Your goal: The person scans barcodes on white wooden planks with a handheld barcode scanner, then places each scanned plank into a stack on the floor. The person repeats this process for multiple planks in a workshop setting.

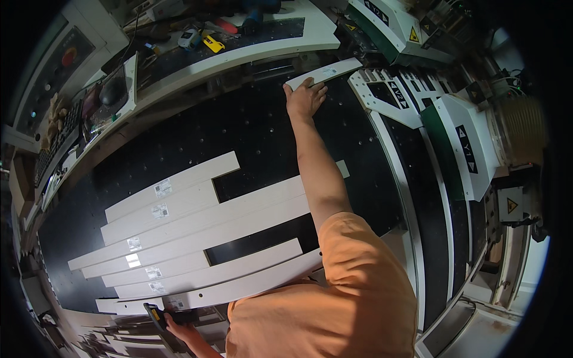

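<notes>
At the lower left, my left hand (181, 330) is closed round a black handheld scanner with yellow trim (156, 316), just off the near edge of the dark machine table. My right arm reaches across to the far side. There my right hand (307, 98) grips the near-left end of a short white board strip (328, 73) bearing a small label. Several long white board strips (179, 224) lie side by side on the table, most with a label near the left end. Closest to me is a strip with dark holes (239, 289), partly covered by my orange shirt.
White machine housings with warning signs (462, 146) stand on the right, beside pale rails. Across the back, a shelf (286, 51) carries a yellow cutter (213, 43) and other tools. A keyboard (59, 140) and a control panel with a red button (69, 56) are at left.
</notes>
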Available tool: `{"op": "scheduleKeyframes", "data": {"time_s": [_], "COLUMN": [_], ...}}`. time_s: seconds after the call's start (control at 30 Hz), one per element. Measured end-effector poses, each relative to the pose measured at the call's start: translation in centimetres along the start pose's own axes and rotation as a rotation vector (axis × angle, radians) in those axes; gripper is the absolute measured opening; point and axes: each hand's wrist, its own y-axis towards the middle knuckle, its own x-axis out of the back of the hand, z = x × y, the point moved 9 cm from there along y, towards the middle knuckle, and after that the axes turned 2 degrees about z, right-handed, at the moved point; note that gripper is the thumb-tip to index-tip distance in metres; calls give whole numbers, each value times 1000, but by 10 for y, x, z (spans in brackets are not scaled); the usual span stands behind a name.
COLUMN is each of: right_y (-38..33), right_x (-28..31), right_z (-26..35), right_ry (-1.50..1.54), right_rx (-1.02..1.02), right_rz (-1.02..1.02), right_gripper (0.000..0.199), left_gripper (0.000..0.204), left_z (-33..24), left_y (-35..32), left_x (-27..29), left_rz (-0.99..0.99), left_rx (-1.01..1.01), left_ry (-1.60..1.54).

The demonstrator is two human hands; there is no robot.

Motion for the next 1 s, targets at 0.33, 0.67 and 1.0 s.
{"op": "scheduleKeyframes", "data": {"time_s": [0.33, 0.67, 1.0], "right_y": [60, 75, 108], "right_x": [-36, -16, -91], "right_z": [-3, -36, -71], "right_ry": [32, 323, 79], "right_rx": [120, 207, 266], "right_rz": [69, 57, 418], "right_gripper": [89, 58, 32], "left_gripper": [44, 50, 30], "left_z": [-6, -5, -4], "left_y": [1, 5, -5], "left_x": [-6, -5, -16], "left_rz": [180, 135, 73], "left_rx": [4, -9, -51], "left_ry": [62, 49, -139]}}
